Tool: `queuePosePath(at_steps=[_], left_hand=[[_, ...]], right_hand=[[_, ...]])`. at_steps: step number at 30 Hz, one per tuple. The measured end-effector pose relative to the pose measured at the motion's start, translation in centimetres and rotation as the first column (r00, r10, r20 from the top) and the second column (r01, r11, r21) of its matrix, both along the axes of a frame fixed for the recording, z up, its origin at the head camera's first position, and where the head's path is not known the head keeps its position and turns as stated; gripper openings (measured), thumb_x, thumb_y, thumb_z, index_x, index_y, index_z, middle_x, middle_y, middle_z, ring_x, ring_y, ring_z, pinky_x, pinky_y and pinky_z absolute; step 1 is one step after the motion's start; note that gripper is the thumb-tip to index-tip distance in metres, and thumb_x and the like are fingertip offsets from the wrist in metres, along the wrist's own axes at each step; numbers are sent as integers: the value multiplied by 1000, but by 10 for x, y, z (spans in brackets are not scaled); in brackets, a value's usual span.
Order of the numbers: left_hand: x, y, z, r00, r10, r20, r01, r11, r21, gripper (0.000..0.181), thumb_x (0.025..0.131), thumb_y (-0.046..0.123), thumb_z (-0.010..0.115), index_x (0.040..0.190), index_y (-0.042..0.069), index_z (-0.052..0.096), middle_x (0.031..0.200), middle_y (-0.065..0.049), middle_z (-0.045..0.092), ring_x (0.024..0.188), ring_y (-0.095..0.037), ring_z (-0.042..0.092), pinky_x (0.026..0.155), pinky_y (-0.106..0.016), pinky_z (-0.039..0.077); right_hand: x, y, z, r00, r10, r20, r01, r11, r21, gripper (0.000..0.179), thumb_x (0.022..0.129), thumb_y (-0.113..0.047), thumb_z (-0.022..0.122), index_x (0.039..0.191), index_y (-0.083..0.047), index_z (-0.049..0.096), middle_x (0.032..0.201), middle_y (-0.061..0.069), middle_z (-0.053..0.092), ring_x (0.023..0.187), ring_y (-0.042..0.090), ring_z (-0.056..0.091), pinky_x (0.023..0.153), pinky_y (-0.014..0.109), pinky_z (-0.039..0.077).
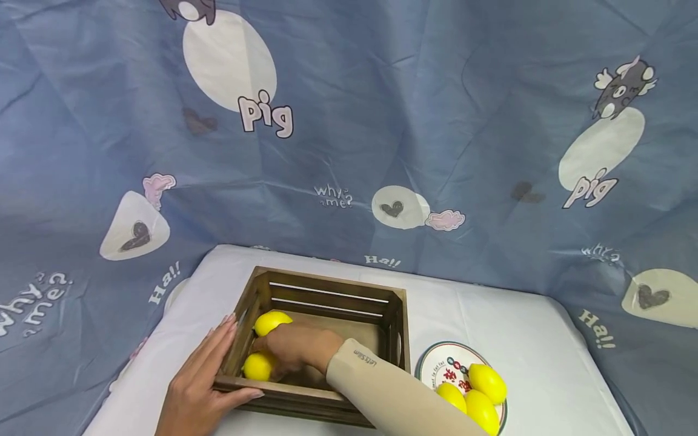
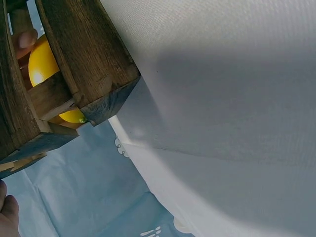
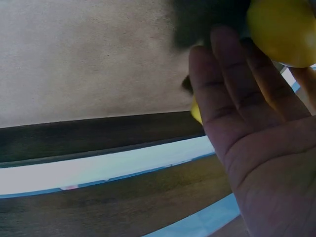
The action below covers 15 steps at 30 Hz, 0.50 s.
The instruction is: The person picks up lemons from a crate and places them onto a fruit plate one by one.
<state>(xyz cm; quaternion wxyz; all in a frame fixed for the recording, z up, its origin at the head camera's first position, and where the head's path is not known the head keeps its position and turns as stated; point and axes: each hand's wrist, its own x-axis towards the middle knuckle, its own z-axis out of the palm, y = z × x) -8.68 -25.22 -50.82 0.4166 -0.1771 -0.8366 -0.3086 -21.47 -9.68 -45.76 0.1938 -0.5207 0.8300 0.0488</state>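
A brown wooden crate (image 1: pixel 322 396) stands on the white table, with two yellow lemons in its left end: a rear lemon (image 1: pixel 272 322) and a front lemon (image 1: pixel 258 367). Between them, my right hand (image 1: pixel 297 348) reaches down inside the crate. Its fingers (image 3: pixel 232 79) look nearly straight in the right wrist view, beside one lemon (image 3: pixel 284 32). Against the crate's near left corner rests my left hand (image 1: pixel 196 378), fingers extended along the left wall and thumb along the front rim. Through the slats the left wrist view shows a lemon (image 2: pixel 42 64).
Right of the crate sits a round patterned plate (image 1: pixel 436 357) bearing three lemons (image 1: pixel 487 383), partly behind the right forearm. The white tablecloth (image 1: pixel 523 339) reaches to a blue printed curtain (image 1: pixel 349 145) at the back and sides.
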Motion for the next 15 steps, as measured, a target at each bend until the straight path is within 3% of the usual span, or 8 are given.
queuePosePath(at_steps=[4, 15], left_hand=[[0, 1, 1, 1000, 19, 7, -19, 1000, -9, 103, 82, 76, 69, 140, -9, 61, 145, -25, 59, 146, -16, 46, 123, -24, 34], [-1, 0, -1, 1000, -14, -20, 14, 1000, 5, 102, 82, 72, 73, 139, -11, 61, 144, -27, 59, 144, -21, 49, 123, -25, 33]], right_hand=[[0, 0, 0, 1000, -11, 1, 11, 1000, 4, 55, 85, -36, 90, 135, -35, 67, 105, -14, 71, 94, 2, 63, 91, 18, 54], [-1, -2, 0, 997, -52, 56, 51, 998, 21, 54, 84, -29, 90, 134, -33, 70, 105, -14, 69, 92, 4, 60, 91, 16, 51]])
